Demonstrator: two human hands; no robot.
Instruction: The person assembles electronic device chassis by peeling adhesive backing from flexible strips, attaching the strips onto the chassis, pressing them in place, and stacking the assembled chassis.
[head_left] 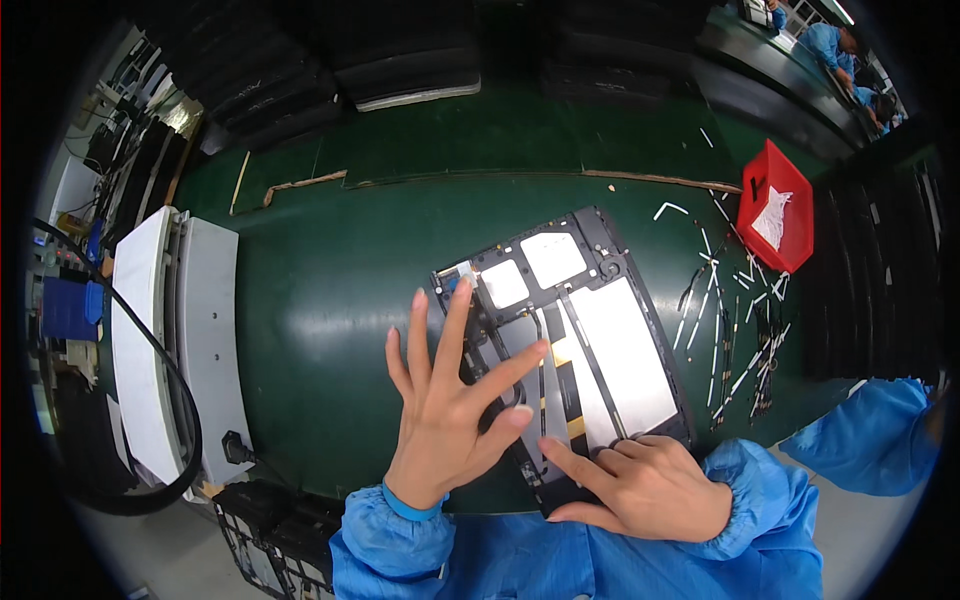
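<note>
The left hand point(438, 425) spreads over part of a flat device point(625, 350) lying tilted on the green desk point(330, 340), while the right hand point(655, 490) points at its black cable point(543, 395). White strips point(738, 386) lie scattered near a red bin point(801, 235).

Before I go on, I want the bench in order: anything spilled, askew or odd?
Yes: white strips lie strewn with dark strips on the table, right of the device, outside the red bin. They look odd, pointing every way. I see no clear damage on the device.
</note>
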